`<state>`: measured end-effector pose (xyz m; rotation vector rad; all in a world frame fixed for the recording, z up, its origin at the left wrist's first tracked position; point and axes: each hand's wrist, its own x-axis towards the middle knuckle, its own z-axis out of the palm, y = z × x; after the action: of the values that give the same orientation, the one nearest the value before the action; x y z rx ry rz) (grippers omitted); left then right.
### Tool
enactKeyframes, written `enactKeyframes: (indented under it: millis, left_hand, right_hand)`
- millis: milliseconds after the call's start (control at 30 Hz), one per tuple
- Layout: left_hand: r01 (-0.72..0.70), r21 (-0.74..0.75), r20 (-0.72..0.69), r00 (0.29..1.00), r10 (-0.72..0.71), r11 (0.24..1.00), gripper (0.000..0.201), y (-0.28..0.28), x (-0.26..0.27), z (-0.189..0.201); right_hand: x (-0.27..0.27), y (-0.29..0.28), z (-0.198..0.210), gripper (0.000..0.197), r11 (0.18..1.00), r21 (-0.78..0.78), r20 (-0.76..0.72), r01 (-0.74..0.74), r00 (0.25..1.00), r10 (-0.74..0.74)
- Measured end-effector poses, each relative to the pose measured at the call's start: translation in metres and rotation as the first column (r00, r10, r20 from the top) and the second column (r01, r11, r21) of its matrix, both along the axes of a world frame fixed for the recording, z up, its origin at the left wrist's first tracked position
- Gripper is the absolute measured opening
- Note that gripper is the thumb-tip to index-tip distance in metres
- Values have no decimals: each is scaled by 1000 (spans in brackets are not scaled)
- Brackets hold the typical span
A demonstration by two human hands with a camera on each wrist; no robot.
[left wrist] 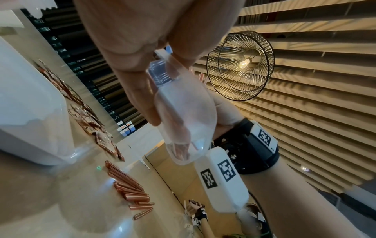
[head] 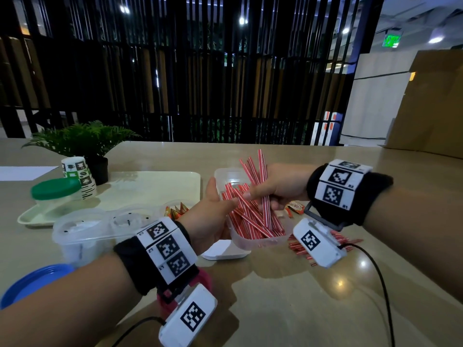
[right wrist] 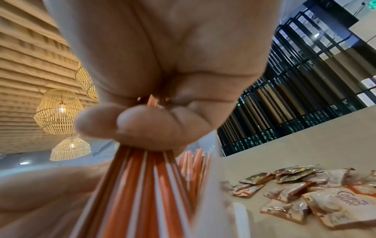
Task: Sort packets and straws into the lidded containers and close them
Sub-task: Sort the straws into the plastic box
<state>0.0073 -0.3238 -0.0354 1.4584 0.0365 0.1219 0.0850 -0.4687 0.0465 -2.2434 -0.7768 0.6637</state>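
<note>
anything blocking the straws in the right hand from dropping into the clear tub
Nothing visible does. The right hand holds its bunch of straws directly over the open tub, which the left hand holds; its lid lies on the table.

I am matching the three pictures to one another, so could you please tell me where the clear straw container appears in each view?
Head: the container sits at centre, held by the left hand, straws inside.
Left wrist: the container is at centre, seen from below, fingers along its side.
Right wrist: I cannot pick it out with certainty; a blurred pale edge shows behind the straws.
Shared landmark: the packets on the table.
</note>
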Motion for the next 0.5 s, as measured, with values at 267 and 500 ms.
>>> enactKeyframes:
  millis: [267, 500]
  left_hand:
    - [19, -44, -14, 1000, -19, 999, 43, 1, 1, -2]
    - [8, -81, -32, 999, -10, 997, 44, 5, 7, -4]
  right_hand:
    - [3, 4, -5, 39, 997, -59, 67, 40, 997, -36]
    - [5, 1, 6, 33, 999, -13, 115, 36, 993, -35]
